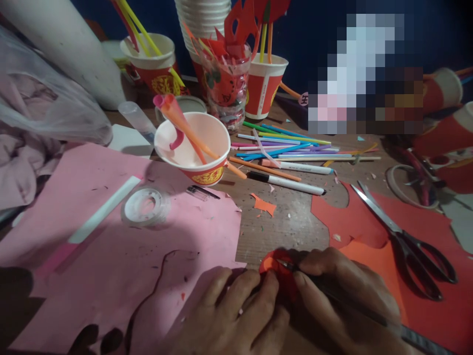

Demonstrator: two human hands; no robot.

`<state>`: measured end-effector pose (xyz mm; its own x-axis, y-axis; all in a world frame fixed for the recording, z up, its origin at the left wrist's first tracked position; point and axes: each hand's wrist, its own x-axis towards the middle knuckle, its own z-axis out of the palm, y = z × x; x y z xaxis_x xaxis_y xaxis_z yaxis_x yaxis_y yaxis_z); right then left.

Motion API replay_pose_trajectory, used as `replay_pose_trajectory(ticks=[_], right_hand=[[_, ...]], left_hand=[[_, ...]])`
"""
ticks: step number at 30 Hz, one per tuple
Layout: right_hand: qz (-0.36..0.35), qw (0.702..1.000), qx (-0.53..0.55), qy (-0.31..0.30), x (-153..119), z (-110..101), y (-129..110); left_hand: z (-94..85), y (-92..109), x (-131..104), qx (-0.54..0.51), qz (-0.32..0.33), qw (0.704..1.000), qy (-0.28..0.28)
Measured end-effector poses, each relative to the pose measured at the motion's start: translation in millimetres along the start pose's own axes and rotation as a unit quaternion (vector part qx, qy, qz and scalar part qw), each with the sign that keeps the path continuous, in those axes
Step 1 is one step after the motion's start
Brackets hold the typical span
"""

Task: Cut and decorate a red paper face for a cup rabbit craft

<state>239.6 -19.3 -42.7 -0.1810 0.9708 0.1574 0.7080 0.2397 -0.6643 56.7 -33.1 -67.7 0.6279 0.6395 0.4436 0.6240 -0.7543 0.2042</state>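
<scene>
My left hand (pixel 240 310) lies palm down at the bottom centre, fingers stretched and slightly apart. Its fingertips press on a small piece of red and orange paper (pixel 269 262). My right hand (pixel 343 281) is closed round a slim black pen-shaped tool (pixel 384 320) with a pointed metal tip. That tip touches the paper just beyond my left fingertips. Whether it is a pen or a craft knife I cannot make out. Much of the paper piece is hidden under both hands. Black-handled scissors (pixel 404 241) lie partly open on red paper (pixel 430 227), right of my right hand.
Pink paper (pixel 207 222) covers the left, bearing a tape roll (pixel 145 207). Beyond it stands a paper cup (pixel 192 148) holding rolled paper. Colourful straws (pixel 291 148) and two markers (pixel 286 183) lie mid-table. More cups (pixel 148 64) and a clear cup of red cut-outs (pixel 227 84) stand behind.
</scene>
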Motion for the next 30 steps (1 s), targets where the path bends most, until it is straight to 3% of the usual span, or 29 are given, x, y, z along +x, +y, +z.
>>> replay_pose_trajectory(ticks=[16, 23, 27, 30], right_hand=[[0.041, 0.999, 0.021, 0.001, 2, 2, -1], [0.09, 0.99, 0.104, 0.026, 0, -1, -1], [0.104, 0.984, 0.115, 0.084, -1, -6, -2], [0.049, 0.976, 0.167, 0.127, -1, -7, -1]], left_hand=[[-0.6, 3, 1, -0.006, -0.023, 1.0, -0.005], [-0.8, 0, 0, -0.004, 0.003, 1.0, -0.002], [-4.0, -1, 2, -0.001, 0.002, 1.0, -0.022], [-6.2, -3, 2, -0.007, 0.007, 0.999, -0.044]])
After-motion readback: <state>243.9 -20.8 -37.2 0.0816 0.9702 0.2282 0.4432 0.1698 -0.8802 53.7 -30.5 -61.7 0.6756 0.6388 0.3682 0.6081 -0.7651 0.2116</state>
